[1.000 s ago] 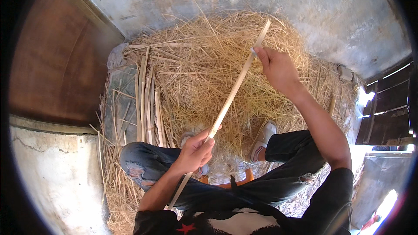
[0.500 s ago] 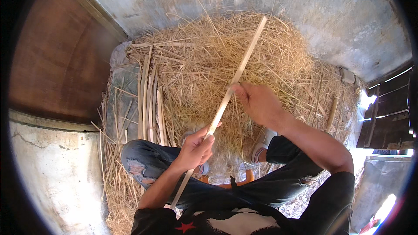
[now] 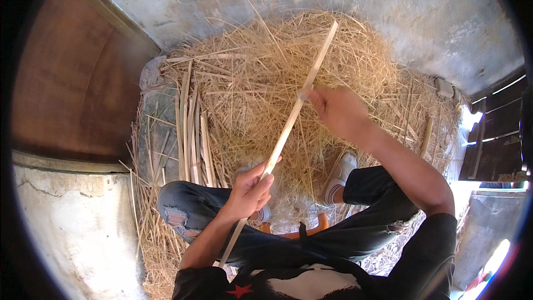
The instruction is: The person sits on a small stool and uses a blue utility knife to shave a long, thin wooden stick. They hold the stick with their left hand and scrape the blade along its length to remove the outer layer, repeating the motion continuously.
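A long, pale strip of split bamboo or wood (image 3: 288,126) slants from my lap up and away over the straw. My left hand (image 3: 247,193) is closed around its lower part, thumb on top, and the strip's near end runs down past my wrist. Higher up, my right hand (image 3: 342,112) is closed with its fingertips against the strip. A small greyish blurred patch shows at those fingertips; whether it is a tool I cannot tell. The strip's far end sticks out free beyond my right hand.
Loose straw and shavings (image 3: 355,44) are heaped against the grey wall (image 3: 433,16). Several similar strips (image 3: 191,128) lie at the left, by a brown panel (image 3: 72,78). My bent legs flank an orange low seat (image 3: 321,223).
My right hand has slid a short way up and away along the strip. My left hand keeps its grip in nearly the same place.
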